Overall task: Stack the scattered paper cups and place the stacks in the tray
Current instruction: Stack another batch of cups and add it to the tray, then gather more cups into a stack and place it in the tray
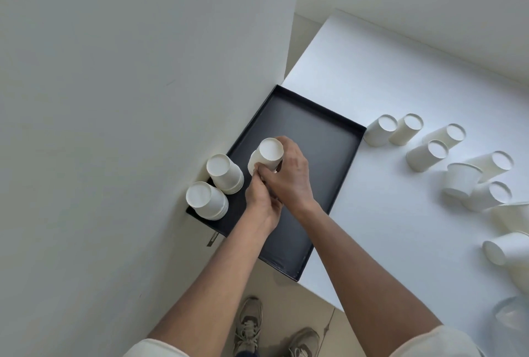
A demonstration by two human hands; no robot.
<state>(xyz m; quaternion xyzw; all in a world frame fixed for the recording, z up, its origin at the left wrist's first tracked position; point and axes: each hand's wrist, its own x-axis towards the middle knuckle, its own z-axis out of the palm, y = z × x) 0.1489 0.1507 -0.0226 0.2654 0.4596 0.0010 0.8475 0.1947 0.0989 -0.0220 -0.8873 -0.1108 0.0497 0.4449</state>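
Observation:
A black tray (323,139) lies at the left end of the white table, against a wall. Two upside-down stacks of white paper cups stand in its near-left corner: one stack (224,173) and a second stack (206,200) in front of it. Over the tray, both hands hold a third upside-down stack (267,156). My left hand (262,199) grips its lower rim end. My right hand (290,176) wraps its fingers round the side. Several loose paper cups (426,156) lie scattered on the table to the right, most on their sides or upside down.
A white wall (114,99) stands directly left of the tray. The tray's near corner overhangs the table edge (317,288). A clear plastic thing (512,316) shows at the lower right. My shoes (249,325) are on the floor below.

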